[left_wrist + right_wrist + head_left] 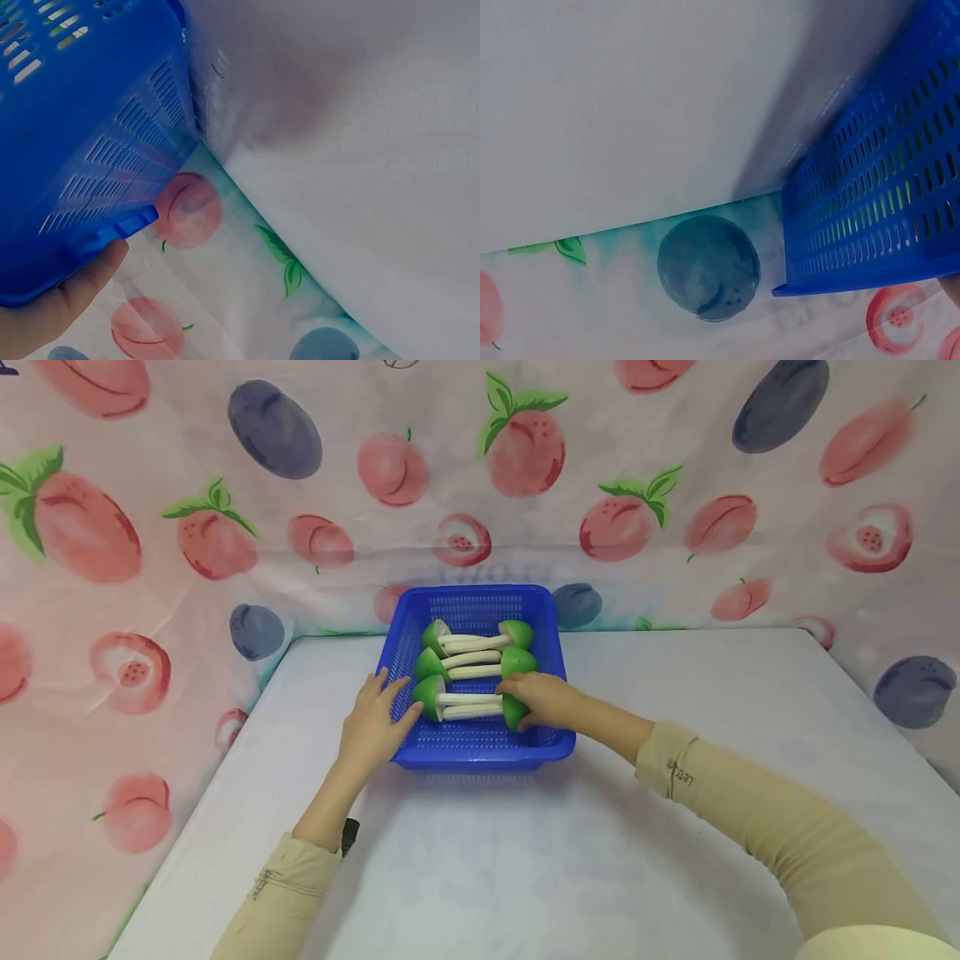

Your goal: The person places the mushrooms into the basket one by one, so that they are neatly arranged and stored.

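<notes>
A blue plastic basket (pixel 480 758) holds several toy mushrooms with green caps and white stems, lying crosswise in rows. My right hand (pixel 553 700) reaches over the basket's right rim, its fingers gripping the green cap of the nearest right-hand mushroom (pixel 514 713). Beside it lies another mushroom (pixel 427 697), cap to the left. My left hand (pixel 372 727) rests at the left rim with fingers spread; a straight finger (pixel 97 274) touches the rim in the left wrist view. Only a sliver of the right hand shows in the right wrist view, past the rim.
The basket stands at the back of a white-covered table (pixel 585 860). Directly behind it hangs a cloth (pixel 465 468) printed with peaches and dark blue fruit, which also runs along the left side. More mushrooms (pixel 516 633) lie in the basket's far rows.
</notes>
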`<state>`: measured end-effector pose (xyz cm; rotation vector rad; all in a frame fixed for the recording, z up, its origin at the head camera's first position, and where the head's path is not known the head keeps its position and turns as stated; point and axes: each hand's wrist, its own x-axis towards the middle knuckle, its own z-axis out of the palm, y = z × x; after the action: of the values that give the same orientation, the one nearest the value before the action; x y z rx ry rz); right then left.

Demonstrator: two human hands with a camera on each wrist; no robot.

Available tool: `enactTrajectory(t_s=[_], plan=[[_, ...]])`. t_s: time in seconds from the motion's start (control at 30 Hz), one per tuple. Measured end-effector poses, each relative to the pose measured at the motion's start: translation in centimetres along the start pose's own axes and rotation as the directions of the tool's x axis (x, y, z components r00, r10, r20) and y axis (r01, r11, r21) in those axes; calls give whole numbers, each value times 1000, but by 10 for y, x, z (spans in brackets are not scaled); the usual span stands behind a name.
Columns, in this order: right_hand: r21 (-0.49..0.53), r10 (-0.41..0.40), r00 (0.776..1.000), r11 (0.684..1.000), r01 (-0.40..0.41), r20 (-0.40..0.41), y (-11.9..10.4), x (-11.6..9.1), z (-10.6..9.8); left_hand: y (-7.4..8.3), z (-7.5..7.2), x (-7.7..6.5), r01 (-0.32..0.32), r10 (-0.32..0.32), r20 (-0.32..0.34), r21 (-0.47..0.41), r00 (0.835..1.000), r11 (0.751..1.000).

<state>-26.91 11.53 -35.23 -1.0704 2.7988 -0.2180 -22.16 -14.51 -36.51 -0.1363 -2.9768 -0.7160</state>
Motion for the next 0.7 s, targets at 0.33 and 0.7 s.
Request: enactTrajectory(t_s=[0.33, 0.7], plan=[[-20, -3, 999, 1000, 2, -50, 5, -1, 0, 2, 1, 5, -16, 16, -11, 0, 1000, 1000], [1, -11, 997, 1000, 11, -72, 3, -2, 6, 0, 0, 1, -7, 7, -3, 5, 1000, 1000]])
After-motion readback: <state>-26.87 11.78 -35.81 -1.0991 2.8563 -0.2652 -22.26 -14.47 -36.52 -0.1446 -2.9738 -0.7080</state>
